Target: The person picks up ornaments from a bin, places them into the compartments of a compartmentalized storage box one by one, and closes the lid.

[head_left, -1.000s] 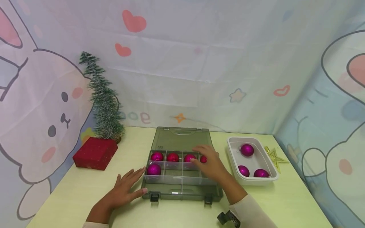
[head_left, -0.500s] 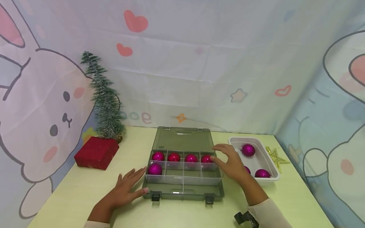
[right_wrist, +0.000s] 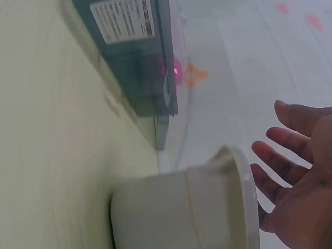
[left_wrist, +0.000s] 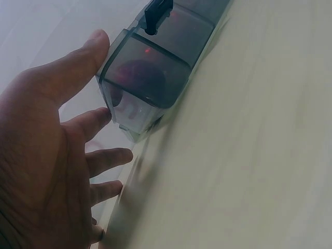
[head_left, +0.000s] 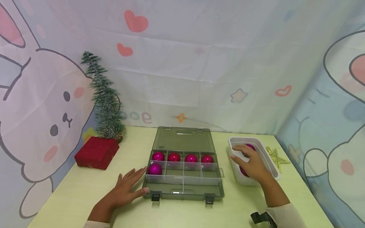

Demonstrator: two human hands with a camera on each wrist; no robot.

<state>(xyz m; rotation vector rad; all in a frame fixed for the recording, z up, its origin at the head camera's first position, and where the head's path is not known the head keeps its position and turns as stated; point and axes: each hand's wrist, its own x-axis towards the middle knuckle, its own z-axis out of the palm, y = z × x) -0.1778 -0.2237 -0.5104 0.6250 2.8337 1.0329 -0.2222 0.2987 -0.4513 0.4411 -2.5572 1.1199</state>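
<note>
A green-tinted divided box (head_left: 183, 139) lies with its lid folded back. Shiny red-pink Christmas baubles (head_left: 191, 158) fill its back row, and a glittery purple bauble (head_left: 155, 169) sits in the second row's leftmost compartment. My left hand (head_left: 125, 188) lies at the box's left side, fingers spread, fingertips right at the wall; the left wrist view shows thumb and forefinger against the box corner (left_wrist: 150, 67). My right hand (head_left: 252, 163) hovers over the white tub (head_left: 239, 180), fingers loosely bent and holding nothing. Purple baubles (head_left: 251, 147) in the tub are partly hidden behind it.
A gold star (head_left: 276, 157) lies right of the tub. At the back left stand a small frosted Christmas tree (head_left: 106, 104) and a red box (head_left: 97, 153). A printed cloth backdrop (head_left: 176, 69) rises behind the pale yellow table (head_left: 182, 217).
My right hand has moved right, from above the back-row baubles to over the white tub, uncovering the rightmost back-row bauble. My left hand stays beside the box.
</note>
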